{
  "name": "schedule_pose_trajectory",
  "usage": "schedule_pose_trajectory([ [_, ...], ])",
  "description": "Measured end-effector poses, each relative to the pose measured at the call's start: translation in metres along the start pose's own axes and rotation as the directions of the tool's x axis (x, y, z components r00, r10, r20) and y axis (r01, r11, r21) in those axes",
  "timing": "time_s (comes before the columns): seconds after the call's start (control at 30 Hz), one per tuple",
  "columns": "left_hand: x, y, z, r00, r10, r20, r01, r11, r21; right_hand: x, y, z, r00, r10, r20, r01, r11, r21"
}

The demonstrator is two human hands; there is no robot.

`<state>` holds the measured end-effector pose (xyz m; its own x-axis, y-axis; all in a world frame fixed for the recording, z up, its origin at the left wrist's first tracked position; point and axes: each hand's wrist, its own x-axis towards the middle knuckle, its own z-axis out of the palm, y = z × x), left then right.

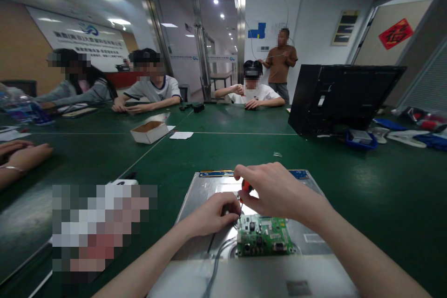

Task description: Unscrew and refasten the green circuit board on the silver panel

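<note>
A screwdriver with an orange and black handle stands nearly upright in my right hand, whose fingers are closed round the handle's top. Its thin shaft reaches down to the upper left corner of a green circuit board. Beside that corner, my left hand is closed in a pinch by the shaft; what its fingertips hold is hidden. Under the board lies a flat silver metal panel with a blue strip along its far edge. Grey cables run from the board's left side towards me.
The green table carries an open white box, paper and a black monitor at the right, near a blue tray. A blurred-out item lies left of the panel. Several people are around the table; another person's hands rest at left.
</note>
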<state>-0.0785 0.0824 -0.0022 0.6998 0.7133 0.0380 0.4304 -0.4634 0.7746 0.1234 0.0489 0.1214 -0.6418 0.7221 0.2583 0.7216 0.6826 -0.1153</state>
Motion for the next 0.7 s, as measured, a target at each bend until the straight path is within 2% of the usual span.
schedule_pose_trajectory([
  [0.17, -0.0001, -0.0004, 0.0006, 1.000, 0.020, -0.001, -0.020, 1.000, 0.002, -0.0032, -0.0010, -0.0021, 0.999, -0.051, 0.004, 0.051, 0.998, 0.049],
  [0.33, -0.0005, 0.0052, 0.0004, 0.999, 0.028, -0.034, -0.029, 0.999, -0.040, -0.0005, 0.0023, -0.0005, 0.999, -0.022, 0.024, 0.021, 0.999, 0.024],
  [0.43, 0.0000, 0.0045, -0.0005, 1.000, 0.011, -0.013, -0.011, 1.000, -0.017, 0.0007, 0.0016, 0.0003, 1.000, -0.004, 0.024, 0.004, 1.000, -0.019],
  [0.57, 0.0003, 0.0012, -0.0009, 1.000, 0.006, 0.017, -0.006, 1.000, 0.001, -0.0015, -0.0021, -0.0024, 0.999, -0.034, 0.025, 0.033, 0.999, 0.042],
  [0.7, -0.0009, 0.0053, -0.0010, 1.000, 0.006, -0.005, -0.006, 1.000, 0.031, -0.0027, -0.0018, -0.0043, 0.998, -0.058, 0.026, 0.056, 0.997, 0.051],
])
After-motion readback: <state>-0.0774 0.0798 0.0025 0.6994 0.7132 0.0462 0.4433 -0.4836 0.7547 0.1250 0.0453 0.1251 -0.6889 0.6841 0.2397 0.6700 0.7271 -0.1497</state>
